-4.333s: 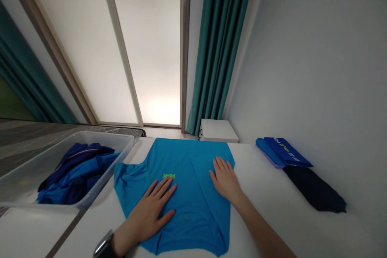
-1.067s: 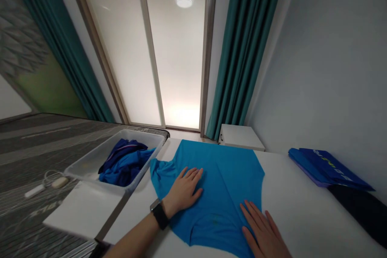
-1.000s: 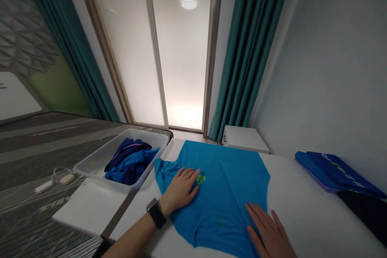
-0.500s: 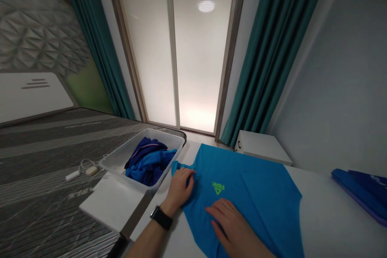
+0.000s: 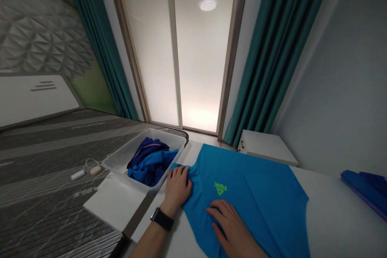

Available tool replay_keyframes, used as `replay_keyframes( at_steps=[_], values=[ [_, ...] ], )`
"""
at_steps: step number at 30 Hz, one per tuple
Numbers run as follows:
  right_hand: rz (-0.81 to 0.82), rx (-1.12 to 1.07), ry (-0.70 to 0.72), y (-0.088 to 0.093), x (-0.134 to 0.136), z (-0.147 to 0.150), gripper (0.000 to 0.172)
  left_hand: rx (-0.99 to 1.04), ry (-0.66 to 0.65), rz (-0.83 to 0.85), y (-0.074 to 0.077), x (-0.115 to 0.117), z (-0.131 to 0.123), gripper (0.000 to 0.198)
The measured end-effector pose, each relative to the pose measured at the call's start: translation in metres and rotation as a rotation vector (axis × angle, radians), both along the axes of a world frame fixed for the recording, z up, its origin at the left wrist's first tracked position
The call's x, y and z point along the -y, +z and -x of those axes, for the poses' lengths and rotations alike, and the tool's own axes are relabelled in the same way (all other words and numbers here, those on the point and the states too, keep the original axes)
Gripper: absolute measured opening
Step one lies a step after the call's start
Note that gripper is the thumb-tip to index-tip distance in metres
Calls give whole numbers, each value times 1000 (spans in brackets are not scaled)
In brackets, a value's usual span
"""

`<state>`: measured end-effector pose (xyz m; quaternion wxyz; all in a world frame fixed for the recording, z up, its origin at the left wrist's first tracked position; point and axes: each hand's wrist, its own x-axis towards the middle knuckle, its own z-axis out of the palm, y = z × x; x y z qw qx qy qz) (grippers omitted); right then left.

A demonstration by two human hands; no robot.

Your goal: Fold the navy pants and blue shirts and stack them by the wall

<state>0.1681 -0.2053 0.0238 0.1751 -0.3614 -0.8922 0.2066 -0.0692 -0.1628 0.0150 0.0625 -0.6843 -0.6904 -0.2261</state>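
Observation:
A bright blue T-shirt [image 5: 256, 193] with a green chest logo lies spread on the white table [image 5: 326, 209]. My left hand [image 5: 177, 187], with a black watch on the wrist, rests flat on the shirt's sleeve at the left, fingers stretched out. Lower down, my right hand [image 5: 227, 225] lies on the shirt just below the logo, its fingers extended and the thumb apart. Neither hand grips the cloth. The shirt's bottom part runs out of view beneath my right forearm.
A translucent plastic bin [image 5: 116, 163] with crumpled blue clothes [image 5: 151, 161] stands left of the shirt. Folded blue garments [image 5: 365, 189] lie at the right edge. A white cabinet [image 5: 266, 145] stands behind the table. A charger with cable [image 5: 95, 169] lies on the dark bed [image 5: 39, 185].
My left hand has flattened out over the sleeve, which lies smoother than before. My right hand has barely moved. The whole view has shifted slightly.

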Motion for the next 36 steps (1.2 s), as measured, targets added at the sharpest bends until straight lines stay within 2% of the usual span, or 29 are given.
replay_keyframes(
  at_steps=[5,9,12,16,20,24,30,36],
  values=[
    [8,-9,-9,1,3,1,39,125,-8,-19,9,2,0,36],
    [33,37,16,14,1,3,40,295,-18,-71,11,3,1,36],
    [61,69,63,30,-19,12,35,449,-46,-151,14,4,1,32],
    [59,-7,73,41,-70,41,29,635,-89,-275,20,8,-1,28],
    [-49,-26,13,37,-114,83,28,764,-102,-408,24,12,-1,25],
    [-42,-13,38,28,-137,123,35,871,-148,-483,21,15,-3,24],
    [40,27,86,15,-151,159,27,917,-86,-541,17,16,-1,25],
    [118,-34,111,21,-150,162,16,908,-69,-565,18,15,-1,23]
  ],
)
